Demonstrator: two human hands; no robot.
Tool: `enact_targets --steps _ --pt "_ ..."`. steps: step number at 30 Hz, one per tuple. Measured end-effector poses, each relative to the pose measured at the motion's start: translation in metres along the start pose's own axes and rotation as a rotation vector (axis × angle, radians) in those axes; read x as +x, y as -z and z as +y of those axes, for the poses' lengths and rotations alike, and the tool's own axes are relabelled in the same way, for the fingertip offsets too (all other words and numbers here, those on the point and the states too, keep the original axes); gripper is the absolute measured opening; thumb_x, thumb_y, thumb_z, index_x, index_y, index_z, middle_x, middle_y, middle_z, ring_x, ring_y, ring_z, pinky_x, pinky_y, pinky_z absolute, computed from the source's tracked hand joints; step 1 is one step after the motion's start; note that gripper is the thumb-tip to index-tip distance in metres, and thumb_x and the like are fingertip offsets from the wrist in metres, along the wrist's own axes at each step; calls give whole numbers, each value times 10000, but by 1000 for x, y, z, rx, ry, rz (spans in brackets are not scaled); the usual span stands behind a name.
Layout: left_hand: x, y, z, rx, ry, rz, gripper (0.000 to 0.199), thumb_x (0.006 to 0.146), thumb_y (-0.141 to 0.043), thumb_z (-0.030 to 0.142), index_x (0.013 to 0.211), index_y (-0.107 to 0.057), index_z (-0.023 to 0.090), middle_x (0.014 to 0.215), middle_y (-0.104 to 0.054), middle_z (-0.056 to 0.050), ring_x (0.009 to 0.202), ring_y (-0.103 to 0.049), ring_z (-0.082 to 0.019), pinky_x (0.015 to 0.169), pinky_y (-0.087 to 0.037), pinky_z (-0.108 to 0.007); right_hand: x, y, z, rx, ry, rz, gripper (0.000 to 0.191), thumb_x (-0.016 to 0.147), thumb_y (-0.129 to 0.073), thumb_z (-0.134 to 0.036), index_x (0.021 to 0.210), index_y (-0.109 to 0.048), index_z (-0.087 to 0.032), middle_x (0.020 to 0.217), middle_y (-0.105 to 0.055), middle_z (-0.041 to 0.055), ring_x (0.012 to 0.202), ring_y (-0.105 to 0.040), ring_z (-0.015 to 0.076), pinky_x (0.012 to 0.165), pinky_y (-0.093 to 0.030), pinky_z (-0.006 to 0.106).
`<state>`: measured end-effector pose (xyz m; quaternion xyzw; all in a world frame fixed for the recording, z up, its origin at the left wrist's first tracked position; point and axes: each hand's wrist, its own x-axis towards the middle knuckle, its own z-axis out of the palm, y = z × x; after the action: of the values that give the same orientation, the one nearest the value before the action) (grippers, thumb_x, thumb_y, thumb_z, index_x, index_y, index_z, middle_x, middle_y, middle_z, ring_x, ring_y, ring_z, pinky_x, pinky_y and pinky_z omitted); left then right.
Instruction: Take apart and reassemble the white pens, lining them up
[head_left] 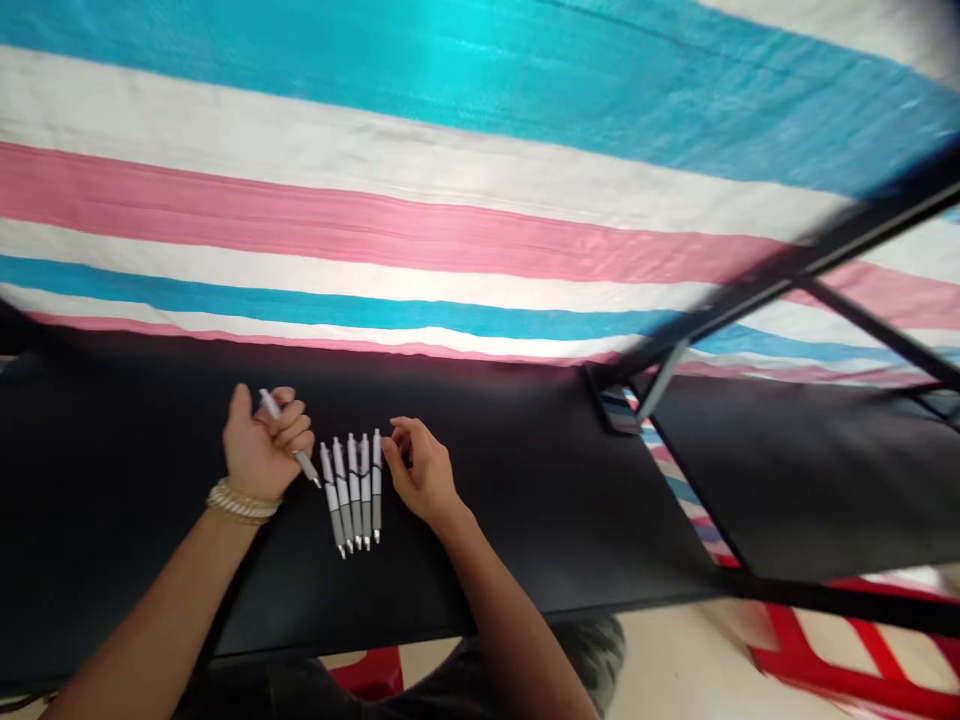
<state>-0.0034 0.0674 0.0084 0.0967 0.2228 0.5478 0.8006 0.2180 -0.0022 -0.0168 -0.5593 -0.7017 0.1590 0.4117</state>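
My left hand (262, 445), palm up and wearing a braided bracelet at the wrist, is closed around a pen (306, 464) with a white upper barrel and a grey grip. The pen slants down to the right, and my fingers cover its middle. Just right of it, several matching pens (355, 500) lie side by side on the black tabletop, tips toward me. My right hand (421, 468) rests beside the top of the rightmost pen. Its fingers are curved, with a gap between thumb and forefinger and nothing seen in it; whether the thumb touches that pen I cannot tell.
The black table (540, 500) runs across the view, backed by a striped blue, white and pink sheet (420, 230). A dark metal frame (720, 310) rises at the right, near another black tabletop (817, 470). A red plastic stool (802, 650) stands on the floor, lower right.
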Motion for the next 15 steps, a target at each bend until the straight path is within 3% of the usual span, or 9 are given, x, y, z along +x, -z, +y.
enact_targets --steps 5,8,12,15 --pt "3 14 11 -7 -63 12 321 926 -478 466 779 -485 180 511 -270 76 395 -255 -69 386 -226 -233 5 16 26 -137 -140 293 162 935 -520 -253 1074 -586 -201 916 -601 39 778 -579 159 681 -498 285" --pt "5 17 17 6 -93 37 234 879 -512 377 749 -456 191 482 -245 71 382 -208 -67 383 -185 -241 10 46 59 -216 -191 417 157 901 -541 -243 1030 -606 -180 969 -593 66 815 -566 174 701 -495 301" --pt "7 24 33 31 -167 71 176 822 -512 363 774 -482 196 470 -248 65 381 -156 -61 390 -162 -238 18 129 129 -441 -256 505 256 853 -570 -306 1048 -620 -146 1036 -606 112 970 -558 247 886 -486 419" --pt "5 27 46 104 -226 68 184 811 -451 356 801 -510 181 472 -244 72 414 -104 -75 389 -177 -236 16 206 183 -721 -515 480 536 819 -615 -419 1229 -554 -79 1219 -568 211 1212 -482 338 1066 -365 493"
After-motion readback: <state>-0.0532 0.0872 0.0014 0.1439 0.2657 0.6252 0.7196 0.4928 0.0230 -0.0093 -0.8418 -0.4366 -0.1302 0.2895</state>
